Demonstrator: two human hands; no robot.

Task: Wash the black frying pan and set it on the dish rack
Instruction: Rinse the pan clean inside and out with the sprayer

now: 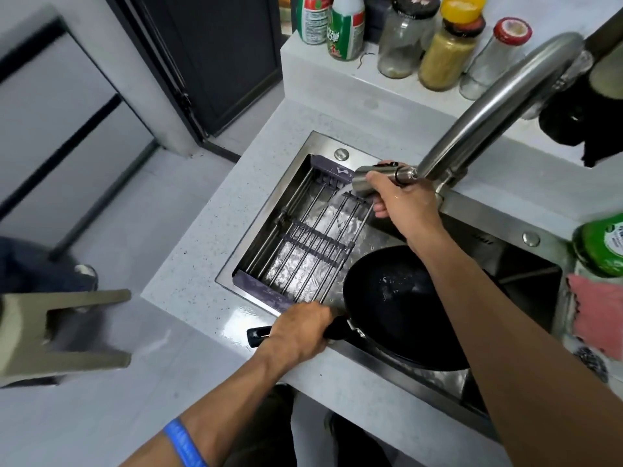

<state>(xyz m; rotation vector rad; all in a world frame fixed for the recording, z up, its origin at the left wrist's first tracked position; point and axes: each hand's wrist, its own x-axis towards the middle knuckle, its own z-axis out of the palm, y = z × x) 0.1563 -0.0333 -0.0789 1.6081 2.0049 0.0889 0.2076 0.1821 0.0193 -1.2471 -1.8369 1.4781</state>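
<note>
The black frying pan sits tilted in the steel sink, its bowl over the front edge, a few water drops inside. My left hand is shut on the pan's black handle, which pokes out over the counter. My right hand grips the faucet spray head at the end of the curved steel spout. Water runs from it onto the dish rack, a grid of metal rods with purple end pieces spanning the sink's left half. My right forearm crosses over the pan.
Bottles and jars line the raised ledge behind the sink. A green dish soap bottle and a pink cloth lie at the right of the sink. A black cloth hangs at the upper right. The speckled counter ends at the left, above the floor.
</note>
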